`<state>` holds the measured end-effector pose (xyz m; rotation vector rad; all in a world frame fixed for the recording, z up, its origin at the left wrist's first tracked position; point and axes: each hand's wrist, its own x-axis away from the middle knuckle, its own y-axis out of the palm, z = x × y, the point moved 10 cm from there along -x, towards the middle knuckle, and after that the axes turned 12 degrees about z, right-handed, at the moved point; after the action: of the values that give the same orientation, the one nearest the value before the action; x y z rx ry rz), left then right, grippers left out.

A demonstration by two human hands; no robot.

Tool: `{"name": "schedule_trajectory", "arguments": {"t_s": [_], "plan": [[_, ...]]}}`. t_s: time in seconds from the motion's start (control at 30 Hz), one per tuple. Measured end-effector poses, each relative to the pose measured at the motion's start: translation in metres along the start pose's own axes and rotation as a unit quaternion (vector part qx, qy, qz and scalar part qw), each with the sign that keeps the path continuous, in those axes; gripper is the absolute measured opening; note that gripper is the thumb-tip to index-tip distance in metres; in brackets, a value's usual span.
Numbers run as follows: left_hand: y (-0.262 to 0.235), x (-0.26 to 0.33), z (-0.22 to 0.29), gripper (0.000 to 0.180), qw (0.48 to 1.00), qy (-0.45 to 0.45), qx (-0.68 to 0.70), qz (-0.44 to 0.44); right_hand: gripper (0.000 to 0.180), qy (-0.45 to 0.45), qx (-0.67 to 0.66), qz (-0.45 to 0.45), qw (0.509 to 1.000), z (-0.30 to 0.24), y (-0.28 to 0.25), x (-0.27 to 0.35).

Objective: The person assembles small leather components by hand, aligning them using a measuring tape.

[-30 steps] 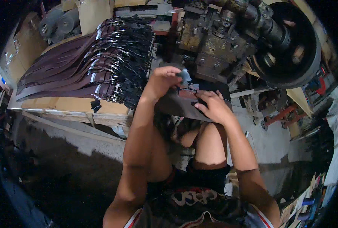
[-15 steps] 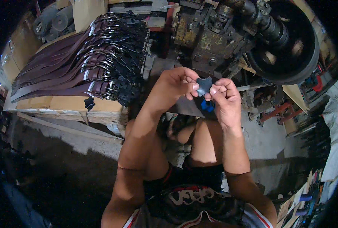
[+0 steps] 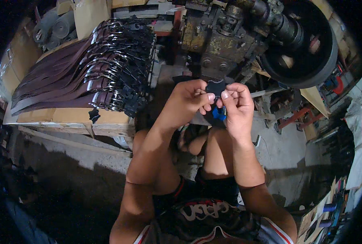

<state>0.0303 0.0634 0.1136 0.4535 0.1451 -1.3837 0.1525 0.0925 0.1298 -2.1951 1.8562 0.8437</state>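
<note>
Between both hands, in front of the machine, is a small flat black piece [image 3: 216, 88] with a notched outline. My left hand [image 3: 188, 99] pinches its left side between thumb and fingers. The thumb and fingertips of my right hand [image 3: 239, 106] grip its right side. A bright blue thing [image 3: 218, 114] shows just below the fingers, partly hidden by them. A heavy, worn metal machine [image 3: 219, 55] stands right beyond my hands, its large dark wheel [image 3: 331, 61] off to the right.
Brown belts [image 3: 61, 79] with metal buckles and black tags lie in a heap on a cardboard-topped stand [image 3: 63, 115] at the left. One black tag [image 3: 94, 115] hangs over its front edge. Grey rolls [image 3: 64, 24] sit behind. Red metal parts [image 3: 296, 117] stand low at the right.
The black piece has been tilted: its shiny face no longer catches the light, and a pale upper edge shows. Both hands have shifted slightly left, still holding it.
</note>
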Motion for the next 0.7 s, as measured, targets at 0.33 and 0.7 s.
{"name": "schedule_trajectory", "arguments": {"t_s": [0.33,0.7], "plan": [[-0.006,0.0,0.004,0.009,0.999,-0.01,-0.014,0.035,0.019,0.056,0.08,-0.112,0.989,0.0,0.011,-0.003],[-0.005,0.006,0.004,0.01,0.991,-0.027,0.096,0.092,0.016,0.01,0.077,-0.115,0.99,0.002,0.015,0.009]]}}
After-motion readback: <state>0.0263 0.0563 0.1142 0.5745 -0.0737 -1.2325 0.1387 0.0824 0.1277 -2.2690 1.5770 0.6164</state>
